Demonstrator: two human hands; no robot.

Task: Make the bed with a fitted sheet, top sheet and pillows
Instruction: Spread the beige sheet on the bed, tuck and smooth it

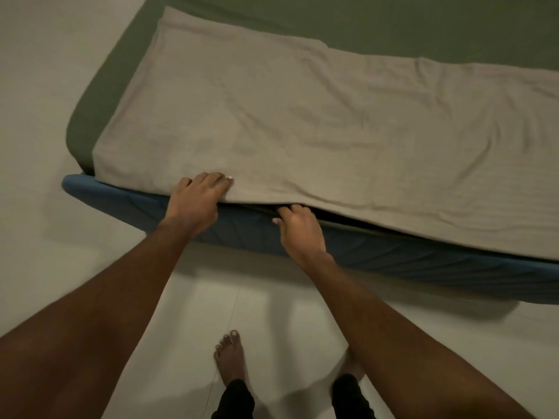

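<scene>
A beige top sheet lies spread over the near part of the mattress, which wears a green fitted sheet. The sheet's near edge hangs over the blue bed frame. My left hand presses flat on the beige sheet at the mattress edge, fingers straight. My right hand reaches under the sheet's hem at the gap between mattress and frame; its fingers curl round the edge there and their tips are hidden.
A pale tiled floor runs along the near side and the left end of the bed. My bare feet stand on it close to the frame. The bed's rounded corner is at the left.
</scene>
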